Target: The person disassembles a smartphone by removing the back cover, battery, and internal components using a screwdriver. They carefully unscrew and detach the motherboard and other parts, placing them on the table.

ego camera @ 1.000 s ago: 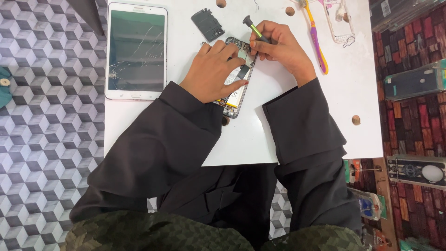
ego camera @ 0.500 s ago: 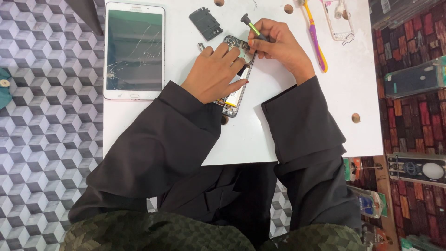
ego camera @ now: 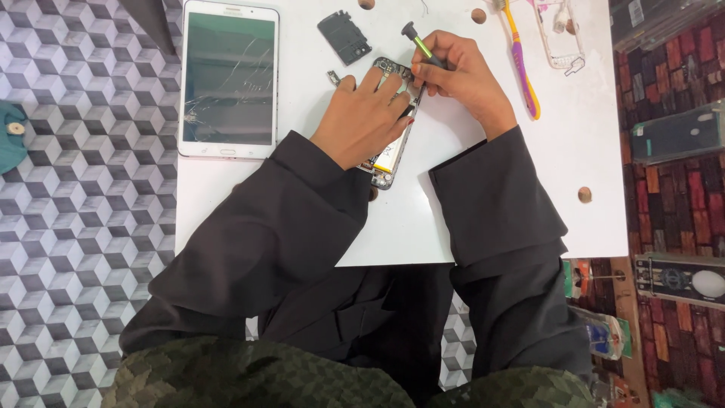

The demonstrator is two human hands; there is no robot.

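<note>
Near the top middle of the white worktop (ego camera: 453, 219), the left hand (ego camera: 362, 121) is pressing the opened phone (ego camera: 389, 155) flat so it stays put, while the right hand (ego camera: 461, 75) is grasping a small screwdriver (ego camera: 420, 45), tip down on the phone.

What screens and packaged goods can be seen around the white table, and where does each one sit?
White tablet with cracked dark screen: flat on the white table's left part, upright rectangle.
Opened phone: table centre, under the left hand; its screen is not visible.
Dark flat package: right of the table, a teal-black rectangle.
Black boxed item with white oval: lower right, long rectangle.
Small green and blue packets: lower right, below the table's corner.
</note>
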